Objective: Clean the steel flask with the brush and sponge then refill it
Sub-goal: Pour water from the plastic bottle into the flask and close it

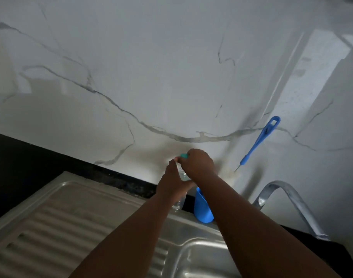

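Both hands [172,180] [199,164] on bottle [181,175] near wall [171,67].

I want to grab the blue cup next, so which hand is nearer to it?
Right. The right hand is above the blue cup, on the bottle's teal cap; the left hand grips the bottle further left.

Left hand [172,182] holds clear bottle [181,175]; right hand [198,164] grips teal cap [184,155]; blue cup [202,209] beside.

Both bare arms stretched forward side by side, left hand [172,182] curled in a grip below, right hand [199,164] curled just above it, hands touching
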A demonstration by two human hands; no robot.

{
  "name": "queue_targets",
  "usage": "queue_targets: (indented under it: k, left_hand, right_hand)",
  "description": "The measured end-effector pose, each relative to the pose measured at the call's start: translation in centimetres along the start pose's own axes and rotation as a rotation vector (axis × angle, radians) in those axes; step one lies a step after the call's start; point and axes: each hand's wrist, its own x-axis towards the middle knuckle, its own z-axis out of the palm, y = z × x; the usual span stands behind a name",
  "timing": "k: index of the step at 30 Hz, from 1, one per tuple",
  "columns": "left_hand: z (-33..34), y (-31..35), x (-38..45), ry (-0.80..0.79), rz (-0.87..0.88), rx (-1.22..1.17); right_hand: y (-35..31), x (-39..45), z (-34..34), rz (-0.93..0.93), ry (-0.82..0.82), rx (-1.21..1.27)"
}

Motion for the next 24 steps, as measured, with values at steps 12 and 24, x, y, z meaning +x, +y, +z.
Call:
queue_targets:
  k: [12, 24]
  left_hand:
    - [0.2, -1.5, 1.2, 0.056, 0.108, 0.142]
    - [0.0, -1.5, 0.2, 0.037, 0.157, 0.147]
  right_hand:
    - [2.0, 2.8, -1.2, -0.280, -0.223, 0.087]
    - [0.4, 1.8, -5.1, -0.580, -0.353, -0.315]
